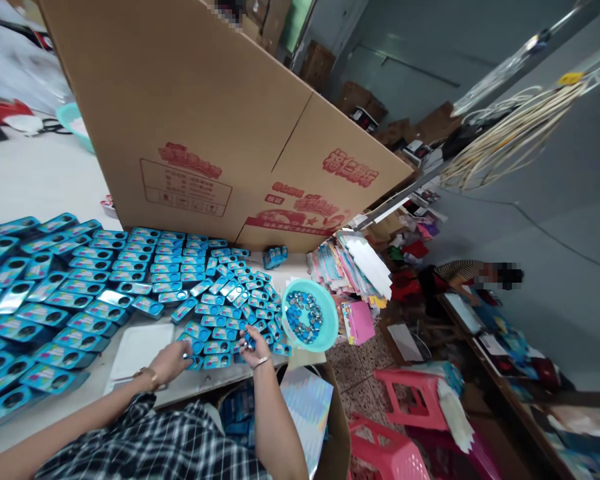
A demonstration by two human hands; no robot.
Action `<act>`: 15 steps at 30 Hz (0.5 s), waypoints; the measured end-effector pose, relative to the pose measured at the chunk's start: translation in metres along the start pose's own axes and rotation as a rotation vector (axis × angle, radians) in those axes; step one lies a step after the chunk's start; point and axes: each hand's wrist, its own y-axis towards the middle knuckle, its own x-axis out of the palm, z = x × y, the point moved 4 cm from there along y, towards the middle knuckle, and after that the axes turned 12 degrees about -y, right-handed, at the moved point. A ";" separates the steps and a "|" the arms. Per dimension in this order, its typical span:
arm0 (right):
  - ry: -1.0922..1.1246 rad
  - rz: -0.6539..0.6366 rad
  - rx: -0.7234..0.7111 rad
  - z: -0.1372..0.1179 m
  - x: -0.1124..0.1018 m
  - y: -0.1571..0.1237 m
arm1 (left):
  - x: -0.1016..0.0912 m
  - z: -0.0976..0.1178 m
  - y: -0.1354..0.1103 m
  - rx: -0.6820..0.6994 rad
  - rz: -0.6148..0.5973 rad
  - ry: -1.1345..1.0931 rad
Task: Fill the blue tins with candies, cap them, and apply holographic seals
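Observation:
My left hand (171, 363), a bracelet on its wrist, is closed in a pinch at the near edge of the rows of small blue boxes (217, 347). A tiny shiny piece shows at its fingertips, too small to name. My right hand (255, 348) curls around several small round blue-and-silver pieces (249, 343), over the boxes' right end. Each box has a round dark hole in its top. Just right of that hand, a turquoise basin (331, 327) holds many more such round pieces. A white flat tray or scale (143, 350) lies beside my left hand.
A large upright cardboard sheet (220, 113) stands behind the boxes. Stacked printed cards (353, 267) sit right of it. Below the table edge is an open carton (337, 427) with shiny sheets. Pink stools (415, 397) stand on the floor; another person (455, 273) is at a far table.

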 end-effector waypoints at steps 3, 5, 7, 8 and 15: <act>0.024 -0.038 0.025 0.004 0.001 -0.002 | 0.010 0.002 0.013 0.024 0.024 0.111; -0.001 -0.044 0.031 0.007 0.002 -0.002 | 0.016 0.003 0.020 0.020 0.021 0.160; -0.060 -0.048 0.033 0.010 0.003 -0.002 | 0.020 0.004 0.026 0.006 0.014 0.189; -0.104 -0.050 0.033 0.011 0.004 -0.001 | 0.022 0.005 0.028 -0.003 0.009 0.196; -0.549 -0.061 0.018 0.015 0.008 0.015 | 0.032 -0.004 0.042 -0.066 -0.021 0.169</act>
